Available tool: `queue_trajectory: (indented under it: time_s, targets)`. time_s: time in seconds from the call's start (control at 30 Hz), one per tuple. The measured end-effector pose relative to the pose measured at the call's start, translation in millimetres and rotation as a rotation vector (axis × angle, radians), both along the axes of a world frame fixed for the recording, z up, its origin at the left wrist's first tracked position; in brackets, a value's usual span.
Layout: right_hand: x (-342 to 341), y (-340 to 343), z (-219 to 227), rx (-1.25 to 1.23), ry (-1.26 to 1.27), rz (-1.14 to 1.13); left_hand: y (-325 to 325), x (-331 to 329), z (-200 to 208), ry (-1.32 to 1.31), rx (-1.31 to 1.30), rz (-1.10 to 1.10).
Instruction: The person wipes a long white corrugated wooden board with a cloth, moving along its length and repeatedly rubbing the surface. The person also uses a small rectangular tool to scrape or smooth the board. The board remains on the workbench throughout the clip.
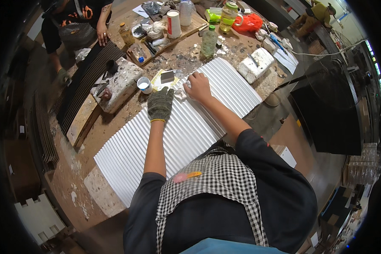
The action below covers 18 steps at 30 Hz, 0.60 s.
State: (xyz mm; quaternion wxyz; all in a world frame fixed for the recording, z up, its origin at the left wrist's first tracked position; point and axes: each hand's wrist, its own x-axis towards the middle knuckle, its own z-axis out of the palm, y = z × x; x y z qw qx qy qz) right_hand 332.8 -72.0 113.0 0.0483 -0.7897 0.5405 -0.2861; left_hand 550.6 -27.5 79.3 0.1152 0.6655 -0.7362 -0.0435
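A long white ribbed panel (156, 146) lies slantwise across the worktable in front of me. My left hand (160, 104), in a grey-green knit glove with a yellow cuff, rests flat at the panel's far edge, fingers stretched out. My bare right hand (198, 87) is curled over the panel, closed around part of a crumpled white rag (180, 92); its fingertips are partly hidden. Just beyond the gloved fingers stand a small white cup (144, 86) and a dark grey block (167, 76) on yellowish paper.
Paint-spattered white blocks (256, 64) support things on the table (78, 186). Bottles, including a green-capped one (208, 42), and a red-and-white cup (173, 24) stand at the back. Dark ribbed panels (86, 80) lie left, by a co-worker's hand (102, 34). Another person (317, 17) is far right.
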Motion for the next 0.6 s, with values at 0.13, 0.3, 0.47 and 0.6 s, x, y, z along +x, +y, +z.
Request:
queue_trajectory:
  time_s: [0.13,0.3,0.47,0.6]
  targets:
    - [-17.2,9.8,48.6,0.273,-0.016,0.184,10.1,-2.0,16.4,0.021,-0.071,-0.120]
    - [-89.3,68.2,114.5,0.466,0.042,0.357,9.4,-3.5,10.4,0.146,-0.077,-0.015]
    - [-200.5,92.1,168.0,1.095,-0.266,0.596,2.5,-2.1,-2.1,0.081,0.008,0.012]
    - [-224.3,112.2,159.6,1.019,-0.402,0.393,8.2,-1.6,5.4,0.214,0.072,0.047]
